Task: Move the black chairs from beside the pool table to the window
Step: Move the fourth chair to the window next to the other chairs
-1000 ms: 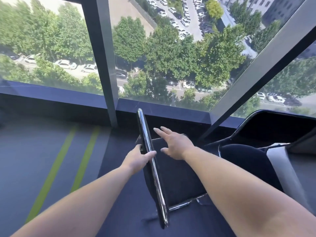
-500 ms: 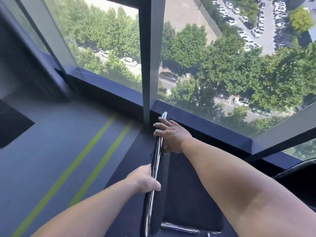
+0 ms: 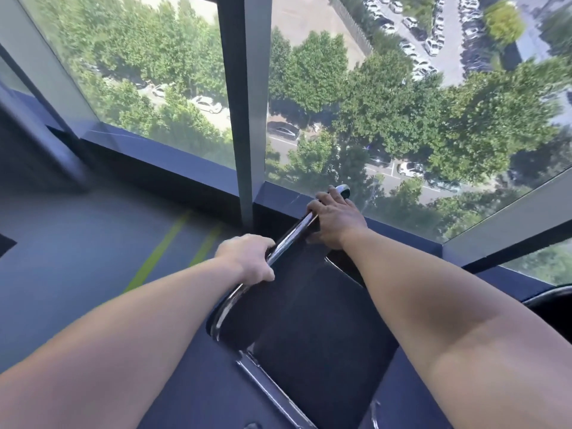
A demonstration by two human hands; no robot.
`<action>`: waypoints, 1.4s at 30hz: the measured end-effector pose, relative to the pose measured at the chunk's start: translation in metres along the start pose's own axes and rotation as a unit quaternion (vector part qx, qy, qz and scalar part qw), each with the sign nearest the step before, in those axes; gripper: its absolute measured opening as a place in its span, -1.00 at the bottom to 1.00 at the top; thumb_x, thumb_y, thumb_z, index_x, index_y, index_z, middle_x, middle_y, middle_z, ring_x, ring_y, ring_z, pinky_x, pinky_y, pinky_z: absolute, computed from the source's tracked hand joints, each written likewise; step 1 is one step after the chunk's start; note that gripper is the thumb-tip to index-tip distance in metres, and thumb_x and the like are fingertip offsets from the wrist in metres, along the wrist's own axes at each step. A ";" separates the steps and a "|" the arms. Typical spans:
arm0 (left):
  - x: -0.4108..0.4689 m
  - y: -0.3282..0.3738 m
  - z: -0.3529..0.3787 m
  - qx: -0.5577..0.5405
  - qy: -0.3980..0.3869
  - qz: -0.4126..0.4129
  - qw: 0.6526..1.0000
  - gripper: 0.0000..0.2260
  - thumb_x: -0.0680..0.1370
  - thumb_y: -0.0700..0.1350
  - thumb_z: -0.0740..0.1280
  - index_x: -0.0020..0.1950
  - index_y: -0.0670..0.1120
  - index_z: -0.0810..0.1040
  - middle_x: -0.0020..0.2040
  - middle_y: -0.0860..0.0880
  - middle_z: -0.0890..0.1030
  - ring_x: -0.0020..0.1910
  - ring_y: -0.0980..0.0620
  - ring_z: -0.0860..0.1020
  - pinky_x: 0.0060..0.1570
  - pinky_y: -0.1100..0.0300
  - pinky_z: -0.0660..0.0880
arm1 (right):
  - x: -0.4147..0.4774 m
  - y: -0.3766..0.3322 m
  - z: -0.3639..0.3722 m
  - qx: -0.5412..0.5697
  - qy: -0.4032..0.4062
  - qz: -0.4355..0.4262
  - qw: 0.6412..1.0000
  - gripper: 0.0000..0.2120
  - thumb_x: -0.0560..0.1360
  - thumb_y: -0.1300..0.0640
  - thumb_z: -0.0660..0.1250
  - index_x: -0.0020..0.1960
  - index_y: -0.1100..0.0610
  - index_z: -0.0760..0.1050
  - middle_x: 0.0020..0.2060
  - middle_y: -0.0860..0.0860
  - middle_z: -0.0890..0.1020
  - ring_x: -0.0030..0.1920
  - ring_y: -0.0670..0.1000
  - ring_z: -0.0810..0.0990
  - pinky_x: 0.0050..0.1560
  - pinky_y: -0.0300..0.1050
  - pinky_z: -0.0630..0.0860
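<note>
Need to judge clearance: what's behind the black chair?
Behind the black chair are the dark sill and window. The chair hides the floor there, so any gap can't be seen.

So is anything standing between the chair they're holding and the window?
Nothing visible does. Both the left hand and right hand grip the chrome top rail of the black chair, whose far end already reaches the dark window sill. A second chair sits off to the right, clear of it.
</note>
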State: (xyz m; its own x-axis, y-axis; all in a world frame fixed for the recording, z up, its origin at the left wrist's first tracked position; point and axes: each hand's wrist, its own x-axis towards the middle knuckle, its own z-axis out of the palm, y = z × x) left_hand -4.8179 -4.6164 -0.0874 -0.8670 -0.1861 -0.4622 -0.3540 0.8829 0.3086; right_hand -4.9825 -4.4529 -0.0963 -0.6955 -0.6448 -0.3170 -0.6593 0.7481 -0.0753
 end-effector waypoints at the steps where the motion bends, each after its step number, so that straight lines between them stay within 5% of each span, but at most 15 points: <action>1: 0.006 0.003 -0.005 0.006 0.015 0.006 1.000 -0.72 0.33 0.11 0.43 -0.01 0.12 0.52 -0.15 0.16 0.56 -0.08 0.00 0.56 -0.24 0.15 0.36 | 0.001 0.006 -0.002 0.002 0.000 0.015 1.000 -0.25 0.39 -0.26 0.50 0.46 -0.14 0.26 0.58 -0.07 0.11 0.60 0.05 -0.16 0.56 0.17 -0.04; 5: 0.028 0.017 -0.016 0.051 0.076 0.022 0.996 -0.82 0.36 0.09 0.42 -0.27 0.09 0.44 -0.28 0.12 0.52 -0.22 -0.01 0.53 -0.28 0.15 0.34 | 0.001 0.036 -0.006 -0.017 0.021 0.060 0.998 -0.34 0.42 -0.34 0.41 0.41 -0.12 0.31 0.50 -0.03 0.26 0.59 0.07 -0.03 0.54 0.20 -0.01; 13: 0.069 0.082 -0.014 0.128 0.146 0.036 0.980 -0.80 0.52 0.18 0.38 -0.09 0.06 0.58 -0.10 0.04 0.62 -0.12 -0.07 0.58 -0.16 0.10 0.47 | -0.019 0.126 -0.011 -0.013 0.021 0.094 0.995 -0.50 0.48 -0.31 0.34 0.27 -0.05 0.39 0.28 0.05 0.49 0.38 0.11 0.36 0.50 0.11 0.10; 17: 0.093 0.117 -0.010 0.155 0.150 0.037 0.976 -0.83 0.57 0.13 0.35 0.04 0.06 0.58 0.02 -0.01 0.61 -0.01 -0.13 0.60 -0.17 0.08 0.43 | -0.029 0.165 -0.011 -0.012 0.031 0.096 0.995 -0.57 0.47 -0.32 0.35 0.12 -0.04 0.37 0.14 0.03 0.58 0.18 0.11 0.49 0.26 0.07 0.34; 24: 0.125 0.178 0.003 0.165 0.144 0.034 0.975 -0.82 0.62 0.05 0.28 0.16 0.00 0.47 0.08 -0.06 0.54 0.06 -0.18 0.56 -0.01 -0.03 0.41 | -0.054 0.236 -0.002 0.021 0.054 0.097 0.994 -0.62 0.48 -0.30 0.36 0.01 -0.04 0.34 0.05 0.01 0.59 0.08 0.10 0.51 0.03 0.04 0.33; 33: 0.166 0.241 0.008 0.177 0.108 0.076 0.975 -0.88 0.60 0.04 0.31 0.09 0.10 0.40 0.15 -0.02 0.58 0.23 -0.11 0.50 0.32 -0.13 0.23 | -0.086 0.294 0.013 0.030 0.062 0.158 0.985 -0.59 0.51 -0.31 0.31 0.02 0.01 0.31 0.09 0.06 0.59 0.14 0.15 0.53 0.07 0.07 0.35; 42: 0.182 0.242 -0.012 0.166 0.075 0.100 0.978 -0.85 0.55 0.10 0.38 0.07 0.15 0.48 0.16 -0.01 0.62 0.16 -0.11 0.54 0.13 0.02 0.37 | -0.083 0.286 0.022 0.045 0.068 0.190 0.978 -0.54 0.53 -0.30 0.27 0.14 0.08 0.38 0.13 0.09 0.58 0.17 0.16 0.50 0.10 0.08 0.34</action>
State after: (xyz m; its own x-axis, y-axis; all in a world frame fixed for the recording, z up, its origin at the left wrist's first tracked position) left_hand -5.0659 -4.4420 -0.0866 -0.9577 -0.0352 -0.2855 -0.0612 0.9947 0.0824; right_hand -5.1065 -4.1821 -0.1126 -0.9209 -0.3287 -0.2097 -0.3230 0.9444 -0.0619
